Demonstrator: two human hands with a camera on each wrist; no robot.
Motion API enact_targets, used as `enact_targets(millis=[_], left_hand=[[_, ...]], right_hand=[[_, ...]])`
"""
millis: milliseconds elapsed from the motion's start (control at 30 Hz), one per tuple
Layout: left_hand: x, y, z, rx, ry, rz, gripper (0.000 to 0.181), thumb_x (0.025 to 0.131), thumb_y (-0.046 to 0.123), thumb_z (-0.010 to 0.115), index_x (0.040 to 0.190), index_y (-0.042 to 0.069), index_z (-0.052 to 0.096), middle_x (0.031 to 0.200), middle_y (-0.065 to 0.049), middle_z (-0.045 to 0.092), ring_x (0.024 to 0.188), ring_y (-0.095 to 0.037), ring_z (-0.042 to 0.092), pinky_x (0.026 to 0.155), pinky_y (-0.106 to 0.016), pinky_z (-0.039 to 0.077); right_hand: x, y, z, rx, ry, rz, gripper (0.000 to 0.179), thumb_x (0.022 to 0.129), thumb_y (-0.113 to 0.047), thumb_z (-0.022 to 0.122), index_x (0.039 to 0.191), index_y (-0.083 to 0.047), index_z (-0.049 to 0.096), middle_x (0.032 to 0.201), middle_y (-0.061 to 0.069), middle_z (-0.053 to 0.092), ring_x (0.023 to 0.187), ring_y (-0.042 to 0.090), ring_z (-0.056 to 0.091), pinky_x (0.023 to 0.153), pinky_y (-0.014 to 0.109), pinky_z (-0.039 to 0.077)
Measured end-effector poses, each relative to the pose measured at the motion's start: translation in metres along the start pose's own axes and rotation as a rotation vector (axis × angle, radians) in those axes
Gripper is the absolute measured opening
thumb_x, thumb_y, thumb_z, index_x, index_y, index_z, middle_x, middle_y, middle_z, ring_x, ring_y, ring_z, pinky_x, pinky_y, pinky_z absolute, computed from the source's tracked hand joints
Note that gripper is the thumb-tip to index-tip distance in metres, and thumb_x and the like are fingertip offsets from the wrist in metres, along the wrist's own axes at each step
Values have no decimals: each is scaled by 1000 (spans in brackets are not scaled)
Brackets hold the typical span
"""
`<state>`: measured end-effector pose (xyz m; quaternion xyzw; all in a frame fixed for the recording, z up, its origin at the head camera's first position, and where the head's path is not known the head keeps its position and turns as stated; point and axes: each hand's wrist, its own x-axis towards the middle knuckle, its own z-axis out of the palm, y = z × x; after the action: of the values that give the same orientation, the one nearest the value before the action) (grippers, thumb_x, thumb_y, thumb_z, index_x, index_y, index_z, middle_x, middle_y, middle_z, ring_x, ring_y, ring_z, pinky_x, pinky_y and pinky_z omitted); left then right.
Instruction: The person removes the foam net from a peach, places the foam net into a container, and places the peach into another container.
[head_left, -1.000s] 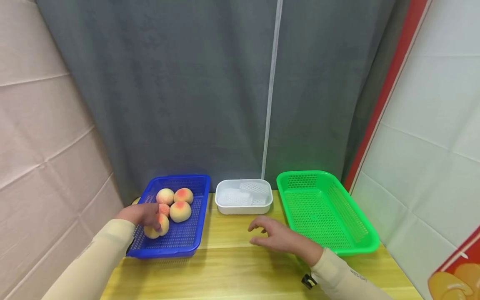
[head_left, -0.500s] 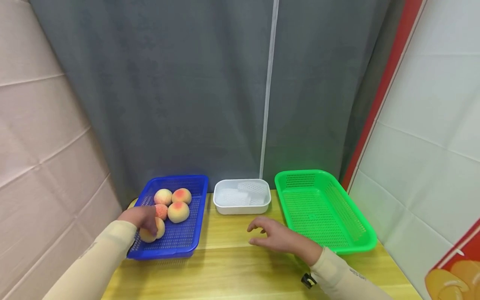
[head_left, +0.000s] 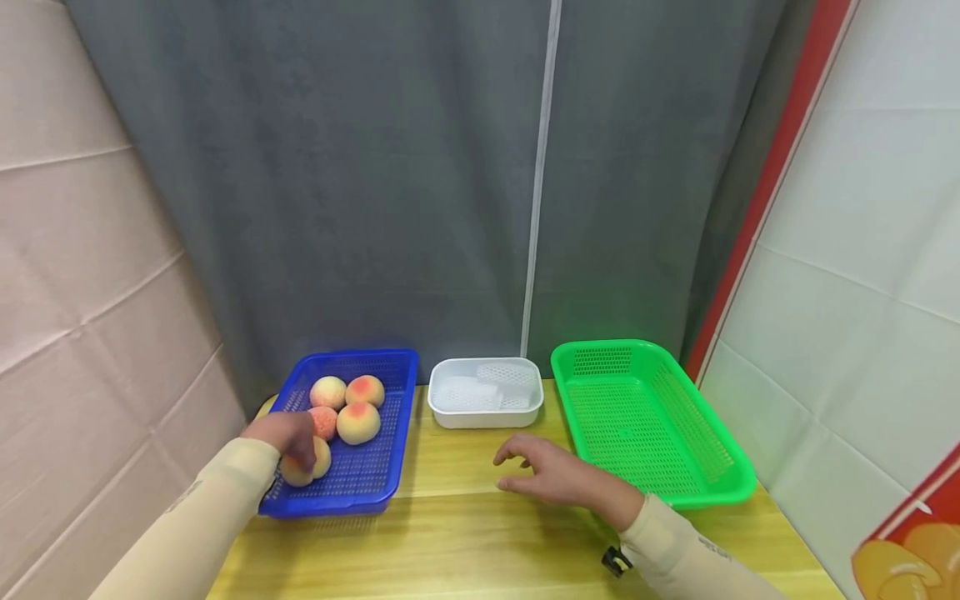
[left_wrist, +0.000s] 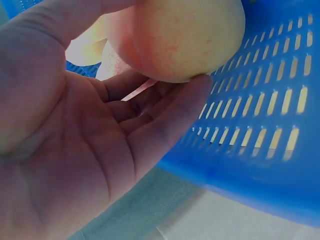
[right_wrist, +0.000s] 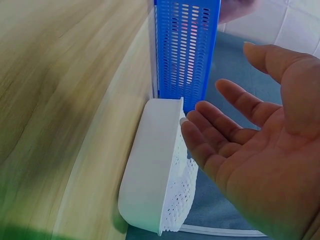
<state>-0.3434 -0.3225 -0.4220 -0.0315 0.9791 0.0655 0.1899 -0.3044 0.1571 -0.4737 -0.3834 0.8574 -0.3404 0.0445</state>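
In the head view my left hand point(head_left: 287, 437) reaches over the left wall of the blue basket point(head_left: 375, 492) and grips a peach point(left_wrist: 185, 40) near the front left corner. The left wrist view shows the thumb across the peach's top edge and the fingers curled beneath, one fingertip against its underside. Several other peaches point(head_left: 358, 422) lie beside it in the basket, one reddish peach point(head_left: 323, 422) close to the knuckles. My right hand point(head_left: 551, 473) hovers over the table, fingers loosely bent and holding nothing, in front of a white tray point(head_left: 487, 419).
Inside the white tray lie white foam net sleeves point(head_left: 504, 375). To the right stands a green basket point(head_left: 731, 479) with nothing in it. A grey curtain point(head_left: 375, 183) hangs behind the wooden table point(head_left: 450, 550), with pale cloth walls at both sides.
My left hand has drawn slightly left and its fingers have closed further round the peach, which shifted a little toward the basket's left wall. My right hand has stayed in place.
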Motion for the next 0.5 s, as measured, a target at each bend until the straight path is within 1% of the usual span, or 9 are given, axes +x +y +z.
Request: enact_targets(millis=[67,100,233,367,500], left_hand=[[-3,0,-2,-25,6,-13,23,75,14,91,89,8,74,91,-13,63,91,-37,59,85,-50,53],[-3,0,-3,-3,10,1,21,75,15,90,87,8,74,90,-13,64,91,-36,59,84,-50,53],[-6,2,-4,-46,3,-30,20,76,13,88,89,7,75,92,-13,64,92,-37,58,85,-50,53],[-6,4,-5,-25,6,-12,19,77,12,88,88,6,75,90,-12,64,90,-35,59,83,-47,52],[-8,5,-6,-71,18,-6,25,75,9,90,93,5,72,92,-13,62,92,-35,58,84,-46,51]], right_hand=[[0,0,1,10,-2,6,33,104,-33,79,127,-10,72,129,2,71,124,27,66,105,56,56],[0,0,1,13,-2,9,33,104,-32,79,127,-10,72,129,1,71,124,30,66,105,56,55],[-1,-1,1,23,-6,14,33,104,-32,79,128,-10,72,130,2,71,126,38,65,106,56,55],[0,-2,1,7,-6,13,34,104,-34,79,128,-11,72,130,1,71,126,34,66,106,53,55],[0,-3,1,-3,-4,11,33,104,-33,79,127,-11,72,129,1,71,125,28,66,106,53,56]])
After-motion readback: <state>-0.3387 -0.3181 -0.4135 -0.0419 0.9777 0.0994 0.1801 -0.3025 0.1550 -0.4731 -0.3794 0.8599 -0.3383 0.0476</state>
